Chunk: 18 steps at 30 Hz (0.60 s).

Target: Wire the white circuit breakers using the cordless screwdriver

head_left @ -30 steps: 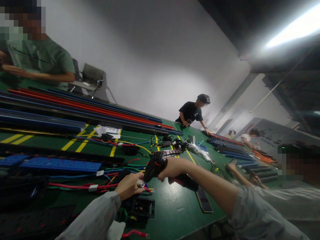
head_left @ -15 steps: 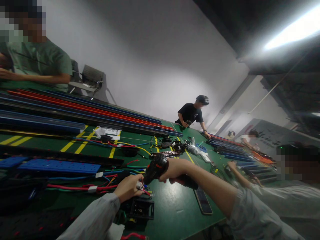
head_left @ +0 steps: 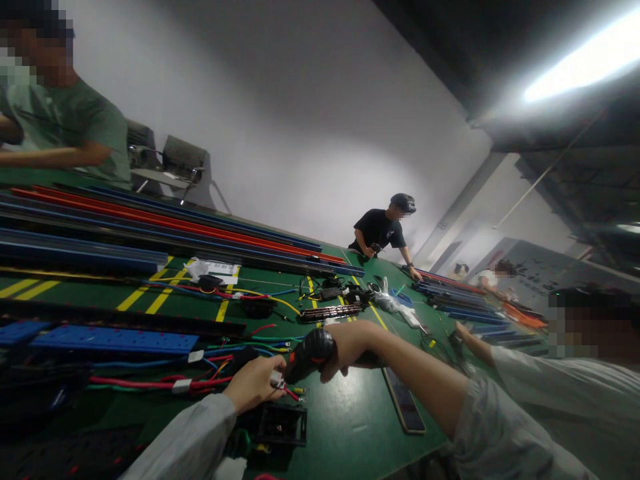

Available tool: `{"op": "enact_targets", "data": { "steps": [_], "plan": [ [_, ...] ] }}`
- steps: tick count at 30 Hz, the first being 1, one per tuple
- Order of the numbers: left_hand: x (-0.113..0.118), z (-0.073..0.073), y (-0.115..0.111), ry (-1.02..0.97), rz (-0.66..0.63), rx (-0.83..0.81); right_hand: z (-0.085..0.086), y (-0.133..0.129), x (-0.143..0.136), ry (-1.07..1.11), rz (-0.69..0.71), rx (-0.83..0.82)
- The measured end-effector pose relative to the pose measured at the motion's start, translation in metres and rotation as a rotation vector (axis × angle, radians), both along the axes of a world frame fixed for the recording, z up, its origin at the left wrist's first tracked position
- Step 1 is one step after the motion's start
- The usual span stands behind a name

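My right hand [head_left: 353, 343] is wrapped round the grip of a black cordless drill [head_left: 314, 350] with orange-red trim. Its nose points down and left, up against the fingers of my left hand [head_left: 255, 383]. Those fingers pinch a small whitish connector-like piece [head_left: 277, 380], partly hidden by the fingertips. Coloured wires lead to that spot, among them a red cable [head_left: 145, 382] with a white tag. Whether the drill's tip touches the piece cannot be seen. Just below my left hand lies a black square frame [head_left: 283, 435].
A phone [head_left: 406, 403] lies right of the drill. Blue socket strips [head_left: 117, 343] and long orange rails [head_left: 165, 220] stretch across the green table [head_left: 350, 427]. A plastic bag [head_left: 395, 303] lies farther back. Co-workers stand left, across and at right, one arm [head_left: 477, 347] reaching over the table.
The drill's body has dropped a little and tilted, its rear end now turned more toward me. My left hand keeps its pinch on the whitish piece. The view has shifted slightly.
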<state>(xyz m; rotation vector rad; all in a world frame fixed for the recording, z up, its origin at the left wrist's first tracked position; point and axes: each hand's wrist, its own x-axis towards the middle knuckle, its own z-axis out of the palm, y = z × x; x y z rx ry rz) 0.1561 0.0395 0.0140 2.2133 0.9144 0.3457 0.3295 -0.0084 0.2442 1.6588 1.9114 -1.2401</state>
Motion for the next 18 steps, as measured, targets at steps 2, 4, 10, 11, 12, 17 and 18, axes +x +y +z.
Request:
{"op": "enact_targets", "data": {
  "steps": [2,4,10,11,12,17,18],
  "plan": [
    [0.001,-0.006,0.002,-0.022,-0.006,0.006,-0.001,-0.001,0.002,0.021,-0.011,0.039],
    [0.002,-0.01,0.003,-0.041,-0.007,0.01,-0.001,-0.002,0.007,0.032,-0.043,0.096],
    [0.001,-0.014,0.006,-0.017,0.014,0.015,0.017,-0.034,0.043,0.031,-0.134,0.236],
    [0.001,-0.015,0.006,-0.02,0.015,0.016,0.016,-0.045,0.05,0.013,-0.17,0.318],
    [0.001,-0.015,0.006,-0.024,0.015,0.015,0.012,-0.056,0.056,0.0,-0.209,0.419],
    [-0.001,-0.012,0.007,-0.008,0.01,0.044,-0.06,-0.102,0.077,-0.059,-0.34,0.776],
    [-0.002,-0.011,0.006,0.008,0.01,0.051,-0.082,-0.108,0.08,-0.118,-0.377,0.764]
  ]
}}
